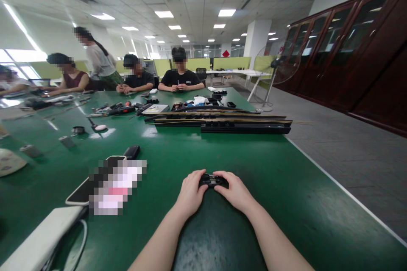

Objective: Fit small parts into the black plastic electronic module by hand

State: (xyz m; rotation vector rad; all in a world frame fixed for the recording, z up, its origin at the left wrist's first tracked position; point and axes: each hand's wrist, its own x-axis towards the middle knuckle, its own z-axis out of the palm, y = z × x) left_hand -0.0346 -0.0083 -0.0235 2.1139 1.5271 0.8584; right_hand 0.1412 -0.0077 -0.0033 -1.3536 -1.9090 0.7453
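Both my hands grip a small black plastic part just above or on the green table; I cannot tell which. Its kind is unclear, but a paler grey patch shows at its middle. At its left end, my left hand is closed with thumb and fingers pinching the edge. My right hand pinches the right end the same way. The fingers hide both ends of the part.
Black rails and thin brass-coloured rods lie across the green table. To the left are a phone, a white box-shaped device with a cable, and grey cylinders. Tools lie farther back; several people sit beyond.
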